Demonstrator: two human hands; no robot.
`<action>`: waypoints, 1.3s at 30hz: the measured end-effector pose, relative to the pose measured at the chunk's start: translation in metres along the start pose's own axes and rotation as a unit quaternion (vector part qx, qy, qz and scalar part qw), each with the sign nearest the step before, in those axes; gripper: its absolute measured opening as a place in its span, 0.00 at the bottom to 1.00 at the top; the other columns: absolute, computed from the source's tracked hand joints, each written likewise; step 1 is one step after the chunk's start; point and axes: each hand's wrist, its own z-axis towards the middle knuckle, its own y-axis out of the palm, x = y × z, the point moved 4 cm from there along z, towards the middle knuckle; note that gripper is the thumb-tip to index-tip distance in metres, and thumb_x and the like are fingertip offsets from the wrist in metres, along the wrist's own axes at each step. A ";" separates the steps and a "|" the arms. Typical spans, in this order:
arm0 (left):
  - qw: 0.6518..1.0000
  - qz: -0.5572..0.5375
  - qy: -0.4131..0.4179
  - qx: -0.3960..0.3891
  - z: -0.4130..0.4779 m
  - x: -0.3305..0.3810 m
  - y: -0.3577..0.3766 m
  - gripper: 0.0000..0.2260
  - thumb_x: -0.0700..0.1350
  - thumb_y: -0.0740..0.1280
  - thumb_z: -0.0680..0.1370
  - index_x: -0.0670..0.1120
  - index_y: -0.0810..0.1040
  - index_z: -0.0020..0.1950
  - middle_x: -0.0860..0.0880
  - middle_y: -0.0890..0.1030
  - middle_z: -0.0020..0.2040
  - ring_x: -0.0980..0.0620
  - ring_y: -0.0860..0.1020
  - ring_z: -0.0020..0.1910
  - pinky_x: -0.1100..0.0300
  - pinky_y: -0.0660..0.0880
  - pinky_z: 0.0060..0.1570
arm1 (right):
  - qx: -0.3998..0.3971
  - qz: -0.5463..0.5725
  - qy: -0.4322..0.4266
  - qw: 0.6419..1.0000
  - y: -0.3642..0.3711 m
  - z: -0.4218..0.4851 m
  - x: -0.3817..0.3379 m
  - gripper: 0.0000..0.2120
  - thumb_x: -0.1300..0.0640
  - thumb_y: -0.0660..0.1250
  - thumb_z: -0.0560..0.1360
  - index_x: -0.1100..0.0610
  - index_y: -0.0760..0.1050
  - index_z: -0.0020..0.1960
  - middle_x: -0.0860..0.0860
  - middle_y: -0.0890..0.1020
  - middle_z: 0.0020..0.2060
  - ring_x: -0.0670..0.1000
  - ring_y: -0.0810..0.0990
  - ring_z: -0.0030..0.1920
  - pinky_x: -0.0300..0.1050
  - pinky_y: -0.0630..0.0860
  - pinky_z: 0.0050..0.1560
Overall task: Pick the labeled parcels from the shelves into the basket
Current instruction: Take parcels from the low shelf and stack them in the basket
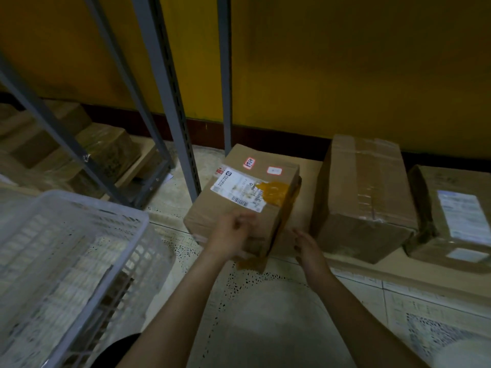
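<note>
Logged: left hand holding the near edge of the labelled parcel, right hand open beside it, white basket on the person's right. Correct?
Not quite. The head view shows the white basket on the person's left. The rest stands: left hand holding the near edge of the labelled parcel, right hand open beside it.

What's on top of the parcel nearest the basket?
White shipping label, two red-edged stickers, orange tape patch. The left hand grips the near edge, covering that part of the parcel.
</note>
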 end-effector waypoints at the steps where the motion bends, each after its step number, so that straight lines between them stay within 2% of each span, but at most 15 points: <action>1: 0.996 0.030 0.006 0.084 0.007 -0.005 -0.014 0.10 0.40 0.60 0.79 0.42 0.76 0.59 0.45 0.80 0.51 0.47 0.79 0.49 0.52 0.77 0.52 | 0.016 0.018 0.023 0.999 0.001 0.004 -0.001 0.19 0.54 0.52 0.81 0.54 0.63 0.72 0.52 0.65 0.71 0.55 0.65 0.70 0.44 0.64 0.69; 3: 0.971 0.113 0.009 0.209 0.018 -0.016 -0.043 0.15 0.42 0.64 0.76 0.43 0.73 0.63 0.40 0.77 0.57 0.42 0.76 0.56 0.46 0.74 0.58 | 0.016 0.034 0.033 0.999 0.008 0.010 -0.008 0.24 0.46 0.56 0.79 0.47 0.57 0.73 0.48 0.63 0.72 0.51 0.64 0.70 0.53 0.61 0.71; 5: 0.957 0.169 -0.043 0.230 0.026 -0.037 -0.057 0.28 0.49 0.67 0.74 0.46 0.62 0.72 0.39 0.65 0.70 0.40 0.64 0.69 0.45 0.64 0.67 | -0.020 0.020 0.007 1.000 0.021 0.007 -0.021 0.27 0.43 0.63 0.74 0.44 0.59 0.71 0.43 0.66 0.69 0.48 0.66 0.68 0.50 0.63 0.68; 7: 0.974 0.099 -0.089 0.186 0.032 -0.054 -0.055 0.38 0.53 0.69 0.73 0.47 0.52 0.76 0.41 0.56 0.75 0.40 0.56 0.73 0.42 0.59 0.70 | -0.061 -0.005 -0.002 0.998 0.036 0.009 -0.026 0.35 0.44 0.67 0.71 0.47 0.57 0.74 0.46 0.67 0.70 0.50 0.67 0.68 0.46 0.66 0.65; 9: 0.982 -0.040 -0.092 0.158 0.036 -0.064 -0.051 0.42 0.48 0.72 0.72 0.46 0.48 0.76 0.41 0.58 0.75 0.39 0.61 0.72 0.42 0.63 0.68 | -0.055 -0.025 0.011 0.998 0.046 0.014 -0.022 0.38 0.46 0.70 0.70 0.48 0.55 0.74 0.49 0.66 0.71 0.53 0.67 0.69 0.48 0.68 0.65; 11: 0.979 -0.095 -0.114 0.142 0.036 -0.070 -0.054 0.44 0.44 0.73 0.70 0.46 0.47 0.76 0.42 0.60 0.74 0.39 0.64 0.70 0.41 0.66 0.66 | -0.046 -0.031 0.020 0.998 0.050 0.016 -0.018 0.38 0.48 0.71 0.69 0.48 0.56 0.74 0.51 0.66 0.70 0.54 0.68 0.67 0.51 0.70 0.65; 14: 0.979 -0.102 -0.158 0.084 0.030 -0.076 -0.062 0.42 0.41 0.74 0.69 0.45 0.52 0.76 0.44 0.66 0.70 0.42 0.69 0.64 0.48 0.70 0.59 | -0.048 -0.022 0.006 0.999 0.055 0.004 -0.017 0.36 0.59 0.68 0.72 0.50 0.53 0.74 0.49 0.68 0.67 0.54 0.69 0.66 0.45 0.71 0.61; 17: 0.982 -0.073 -0.171 0.009 0.016 -0.075 -0.064 0.31 0.38 0.72 0.70 0.47 0.63 0.70 0.48 0.75 0.54 0.47 0.73 0.49 0.55 0.71 0.45 | -0.059 -0.012 -0.021 0.998 0.056 -0.013 -0.010 0.40 0.66 0.67 0.72 0.50 0.48 0.75 0.51 0.67 0.68 0.52 0.69 0.66 0.40 0.73 0.58; 19: 0.985 -0.074 -0.157 0.004 0.008 -0.069 -0.068 0.25 0.38 0.71 0.71 0.48 0.67 0.64 0.49 0.74 0.47 0.49 0.73 0.43 0.58 0.71 0.40 | -0.061 -0.015 -0.039 0.997 0.056 -0.022 -0.007 0.40 0.69 0.66 0.72 0.47 0.48 0.74 0.50 0.68 0.66 0.49 0.70 0.62 0.30 0.74 0.49; 22: 0.986 -0.108 -0.124 0.027 -0.008 -0.049 -0.081 0.15 0.42 0.71 0.72 0.45 0.70 0.55 0.47 0.76 0.46 0.48 0.75 0.42 0.56 0.72 0.39 | -0.076 -0.010 -0.061 0.995 0.056 -0.036 -0.017 0.38 0.69 0.65 0.73 0.47 0.49 0.73 0.49 0.69 0.65 0.46 0.71 0.59 0.26 0.74 0.44; 25: 0.981 -0.169 -0.052 0.076 -0.028 -0.015 -0.096 0.12 0.47 0.70 0.72 0.44 0.71 0.47 0.46 0.77 0.46 0.50 0.76 0.43 0.57 0.73 0.39 | -0.077 0.009 -0.099 0.992 0.050 -0.049 -0.054 0.36 0.60 0.64 0.70 0.48 0.52 0.74 0.47 0.69 0.64 0.40 0.72 0.56 0.27 0.74 0.47; 29: 0.984 -0.166 0.019 0.066 -0.047 0.047 -0.097 0.16 0.55 0.68 0.68 0.45 0.71 0.48 0.47 0.76 0.46 0.52 0.76 0.44 0.58 0.73 0.42 | -0.050 0.043 -0.148 0.987 0.013 -0.069 -0.126 0.37 0.54 0.59 0.64 0.41 0.57 0.72 0.43 0.72 0.60 0.39 0.73 0.54 0.33 0.74 0.44; 33: 0.987 -0.130 0.088 0.020 -0.060 0.123 -0.073 0.25 0.59 0.69 0.68 0.49 0.69 0.60 0.48 0.76 0.56 0.55 0.77 0.49 0.59 0.73 0.43 | -0.008 0.066 -0.192 0.979 -0.052 -0.098 -0.181 0.36 0.55 0.60 0.62 0.41 0.62 0.69 0.41 0.74 0.55 0.40 0.74 0.52 0.32 0.73 0.42; 36: 0.991 -0.054 0.114 -0.046 -0.069 0.179 -0.034 0.31 0.66 0.68 0.67 0.63 0.63 0.67 0.52 0.80 0.54 0.48 0.81 0.50 0.53 0.78 0.46 | 0.035 0.068 -0.191 0.979 -0.124 -0.123 -0.198 0.30 0.54 0.63 0.59 0.41 0.71 0.62 0.45 0.76 0.58 0.47 0.75 0.56 0.42 0.72 0.49; 39: 0.981 0.003 0.112 -0.160 -0.077 0.229 0.033 0.35 0.70 0.67 0.64 0.69 0.58 0.68 0.46 0.81 0.53 0.45 0.84 0.40 0.52 0.81 0.45 | 0.089 0.083 -0.162 0.979 -0.210 -0.166 -0.194 0.20 0.54 0.65 0.61 0.43 0.77 0.52 0.47 0.80 0.52 0.46 0.78 0.50 0.40 0.71 0.43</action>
